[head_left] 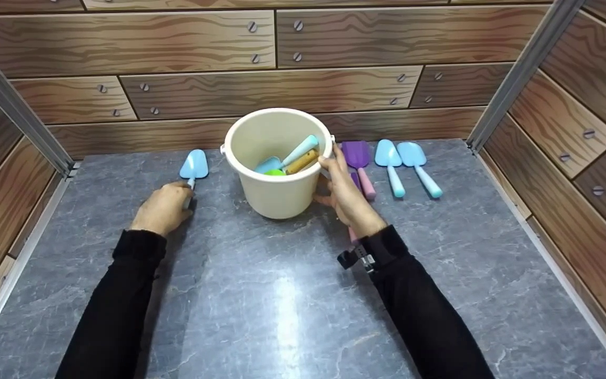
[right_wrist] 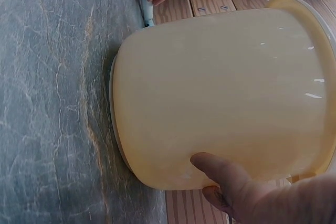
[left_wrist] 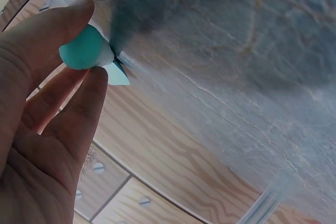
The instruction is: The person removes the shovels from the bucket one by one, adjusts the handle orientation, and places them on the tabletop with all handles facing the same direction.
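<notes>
My left hand (head_left: 162, 208) pinches the teal handle end of a light blue toy shovel (head_left: 194, 164), whose blade points toward the back wall. In the left wrist view, thumb and fingers close on the rounded handle tip (left_wrist: 83, 51). A cream bucket (head_left: 279, 195) stands upright at the back middle. At its right side my right hand (head_left: 347, 192) holds it, with a digit over the rim and other fingers on the outer wall. Inside the bucket lie a blue shovel (head_left: 300, 150), a brown handle (head_left: 303, 161) and something bright green (head_left: 274, 172).
Right of the bucket lie a purple shovel with a pink handle (head_left: 356, 153) and two light blue shovels (head_left: 387, 152). Another pink handle (head_left: 353, 234) shows partly behind the right hand. Wood-patterned walls (head_left: 219, 42) border the grey marbled surface (head_left: 240, 295).
</notes>
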Demonstrator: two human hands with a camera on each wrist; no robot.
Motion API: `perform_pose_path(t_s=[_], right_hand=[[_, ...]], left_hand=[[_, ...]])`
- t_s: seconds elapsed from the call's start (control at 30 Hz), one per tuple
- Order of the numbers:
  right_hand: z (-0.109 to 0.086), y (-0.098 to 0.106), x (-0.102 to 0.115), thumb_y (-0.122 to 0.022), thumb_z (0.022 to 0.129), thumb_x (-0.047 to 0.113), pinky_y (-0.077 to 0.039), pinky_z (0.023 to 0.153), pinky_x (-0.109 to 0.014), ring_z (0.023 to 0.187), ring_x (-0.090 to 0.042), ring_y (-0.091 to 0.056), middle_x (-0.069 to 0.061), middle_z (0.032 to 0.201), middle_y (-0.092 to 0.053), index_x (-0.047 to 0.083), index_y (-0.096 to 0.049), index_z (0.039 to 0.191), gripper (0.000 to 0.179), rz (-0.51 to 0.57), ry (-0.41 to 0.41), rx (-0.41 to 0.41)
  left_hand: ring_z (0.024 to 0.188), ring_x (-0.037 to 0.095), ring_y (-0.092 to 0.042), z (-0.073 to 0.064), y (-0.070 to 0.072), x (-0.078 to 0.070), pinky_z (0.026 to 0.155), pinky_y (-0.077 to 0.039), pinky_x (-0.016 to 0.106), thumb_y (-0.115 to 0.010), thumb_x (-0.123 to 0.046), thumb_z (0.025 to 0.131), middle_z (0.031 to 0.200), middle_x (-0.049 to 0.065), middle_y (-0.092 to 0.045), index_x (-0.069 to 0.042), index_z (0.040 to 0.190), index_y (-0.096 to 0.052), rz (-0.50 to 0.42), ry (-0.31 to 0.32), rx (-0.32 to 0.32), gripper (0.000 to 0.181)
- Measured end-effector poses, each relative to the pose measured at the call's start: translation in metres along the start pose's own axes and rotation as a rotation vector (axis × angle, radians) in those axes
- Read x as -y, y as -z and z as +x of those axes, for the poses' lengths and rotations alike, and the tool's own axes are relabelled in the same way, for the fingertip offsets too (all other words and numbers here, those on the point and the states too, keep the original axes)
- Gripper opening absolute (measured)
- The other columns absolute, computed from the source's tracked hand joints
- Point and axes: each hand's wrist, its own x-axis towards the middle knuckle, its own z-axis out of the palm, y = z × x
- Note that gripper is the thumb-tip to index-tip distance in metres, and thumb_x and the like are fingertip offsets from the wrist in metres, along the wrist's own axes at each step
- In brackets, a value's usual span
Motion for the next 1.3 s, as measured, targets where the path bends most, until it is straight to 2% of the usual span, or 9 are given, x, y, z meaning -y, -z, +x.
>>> perform_pose_path(t_s=[0.2,0.33,0.43,0.63,0.73,0.9,1.1,1.3], right_hand=[[0.001,-0.002,0.001,-0.051,0.114,0.044,-0.031,0.138,-0.086,0.183,-0.055,-0.008,-0.016,0.2,-0.001,0.035,0.003,0.19,0.094,0.007,-0.003,-0.01],[0.0,-0.001,0.001,-0.051,0.114,0.045,-0.032,0.138,-0.086,0.183,-0.057,-0.006,-0.017,0.2,0.0,0.034,0.003,0.19,0.094,0.005,-0.002,-0.011],[0.0,0.0,0.0,-0.051,0.114,0.045,-0.033,0.137,-0.086,0.183,-0.058,-0.005,-0.017,0.2,0.002,0.033,0.003,0.19,0.094,-0.001,0.001,-0.009],[0.0,0.0,0.0,-0.051,0.115,0.045,-0.033,0.138,-0.086,0.183,-0.055,-0.008,-0.016,0.2,0.0,0.034,0.004,0.19,0.094,-0.001,0.002,-0.006],[0.0,-0.001,0.001,-0.051,0.114,0.046,-0.033,0.138,-0.086,0.183,-0.055,-0.01,-0.016,0.2,-0.001,0.034,0.004,0.19,0.094,-0.002,0.004,-0.003],[0.001,0.0,0.0,-0.051,0.113,0.047,-0.033,0.137,-0.086,0.183,-0.055,-0.01,-0.017,0.2,-0.002,0.035,0.003,0.19,0.095,-0.001,0.006,-0.003],[0.001,0.0,0.0,-0.051,0.114,0.047,-0.034,0.137,-0.086,0.183,-0.056,-0.01,-0.017,0.2,-0.003,0.035,0.003,0.19,0.095,-0.006,0.001,-0.009],[0.0,-0.002,0.001,-0.05,0.114,0.045,-0.033,0.138,-0.086,0.182,-0.056,-0.011,-0.018,0.199,-0.003,0.034,0.003,0.19,0.094,-0.003,-0.002,-0.008]], left_hand=[[0.118,0.052,-0.082,0.001,0.003,-0.002,0.1,-0.069,0.068,-0.091,0.005,0.094,0.128,0.025,-0.082,0.007,0.118,-0.084,0.004,0.009,0.001,0.024],[0.111,0.05,-0.083,0.002,0.009,-0.005,0.093,-0.069,0.066,-0.09,-0.001,0.099,0.12,0.026,-0.082,0.007,0.114,-0.081,0.014,0.001,-0.028,0.019],[0.11,0.051,-0.083,0.004,0.015,-0.009,0.093,-0.07,0.066,-0.087,-0.007,0.104,0.12,0.027,-0.082,0.007,0.117,-0.079,0.017,0.009,-0.048,0.021],[0.134,0.054,-0.077,0.011,0.03,-0.019,0.112,-0.066,0.067,-0.081,-0.012,0.111,0.15,0.033,-0.075,0.009,0.148,-0.073,-0.007,0.038,-0.03,0.044],[0.143,0.054,-0.072,0.014,0.037,-0.024,0.119,-0.063,0.066,-0.077,-0.014,0.114,0.157,0.035,-0.07,0.009,0.157,-0.067,-0.031,0.037,-0.041,0.05],[0.152,0.053,-0.066,0.02,0.047,-0.033,0.128,-0.057,0.067,-0.071,-0.019,0.118,0.163,0.033,-0.067,0.007,0.163,-0.062,-0.068,0.025,-0.105,0.053],[0.158,0.051,-0.061,0.024,0.058,-0.043,0.132,-0.053,0.067,-0.067,-0.025,0.121,0.169,0.03,-0.063,0.004,0.168,-0.058,-0.086,0.032,-0.124,0.056],[0.158,0.05,-0.062,0.03,0.068,-0.054,0.134,-0.052,0.065,-0.067,-0.027,0.121,0.168,0.028,-0.065,0.004,0.167,-0.06,-0.11,-0.006,-0.196,0.056]])
